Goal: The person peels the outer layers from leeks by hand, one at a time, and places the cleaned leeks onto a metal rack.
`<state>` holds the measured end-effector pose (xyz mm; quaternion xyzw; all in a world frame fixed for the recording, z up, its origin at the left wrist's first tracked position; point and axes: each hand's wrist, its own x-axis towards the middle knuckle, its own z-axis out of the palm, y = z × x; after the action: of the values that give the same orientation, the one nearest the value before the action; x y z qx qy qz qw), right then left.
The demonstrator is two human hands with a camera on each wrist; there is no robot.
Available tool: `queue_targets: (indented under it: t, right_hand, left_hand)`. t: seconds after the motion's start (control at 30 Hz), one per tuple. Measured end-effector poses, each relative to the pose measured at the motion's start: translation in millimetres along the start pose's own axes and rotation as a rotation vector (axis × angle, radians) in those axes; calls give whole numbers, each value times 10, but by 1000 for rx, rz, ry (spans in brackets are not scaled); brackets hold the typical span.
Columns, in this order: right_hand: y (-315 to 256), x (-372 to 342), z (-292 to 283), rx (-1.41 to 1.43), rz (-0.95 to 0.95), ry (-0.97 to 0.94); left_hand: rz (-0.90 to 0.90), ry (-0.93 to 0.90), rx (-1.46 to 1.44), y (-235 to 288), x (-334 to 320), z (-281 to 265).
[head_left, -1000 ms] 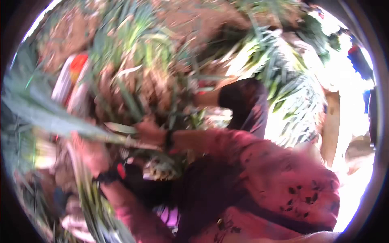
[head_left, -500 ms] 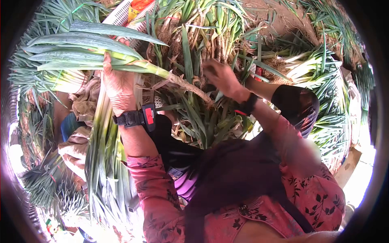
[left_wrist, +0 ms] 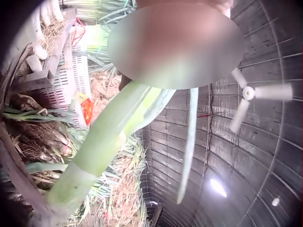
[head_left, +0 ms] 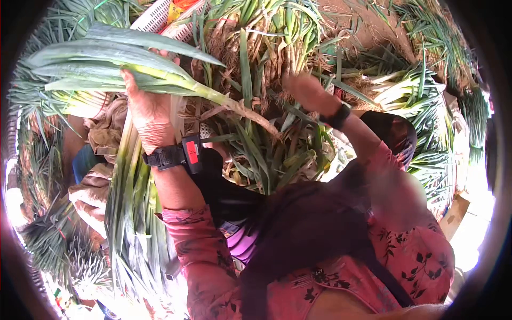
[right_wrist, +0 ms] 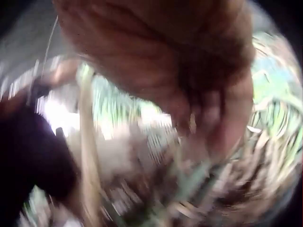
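Observation:
My left hand (head_left: 149, 114) grips a leek (head_left: 210, 96) around its green upper stalk. Its broad leaves fan out to the left, and the thin, brownish root end points down to the right. In the left wrist view the pale green stalk (left_wrist: 94, 151) fills the foreground, and a blurred patch covers its upper part. My right hand (head_left: 312, 96) is raised to the right of the root end, apart from the leek and blurred. Close up, its fingers (right_wrist: 227, 118) bend loosely downward with nothing visible held in them.
Bundles of leeks with dry roots (head_left: 282, 53) stand ahead. More trimmed leeks (head_left: 410, 96) lie at right, and loose leaves (head_left: 261, 154) cover the ground between my knees. Long leeks (head_left: 130, 192) lean beside my left forearm. A white plastic crate (head_left: 154, 18) stands at the back left.
A second ago both hands were low and close together at the leek. The left hand has since lifted it, and the right hand has drawn away to the right.

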<state>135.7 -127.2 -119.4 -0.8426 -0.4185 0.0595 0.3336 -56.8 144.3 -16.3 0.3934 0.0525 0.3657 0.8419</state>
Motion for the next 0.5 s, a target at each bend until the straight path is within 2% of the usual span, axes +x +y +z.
queue_targets:
  t: [0.07, 0.13, 0.17, 0.2, 0.23, 0.3, 0.47, 0.5]
  right_hand:
    - [214, -360, 124, -523, -603, -108]
    - [-390, -216, 76, 241, -214, -203]
    - [-704, -171, -13, 349, -200, -198]
    - [-940, -126, -34, 459, -188, -191]
    - [-1050, -58, 61, 464, -189, -185]
    - [-1192, 42, 206, 288, -402, 62]
    - [-1281, 33, 204, 53, -425, 89]
    - [-1272, 16, 232, -136, -548, 131]
  left_hand:
    - [13, 9, -16, -16, 2, -9]
    - [25, 46, -17, -43, -15, 36]
    - [-17, -53, -104, -66, 29, -30]
    - [-18, -58, -98, -83, 29, -19]
    - [-7, -66, -90, -111, 23, 24]
    - [-15, -58, -115, -155, -3, 104]
    - [-26, 15, -102, -207, -51, 93]
    - [-20, 36, -81, -211, -53, 72]
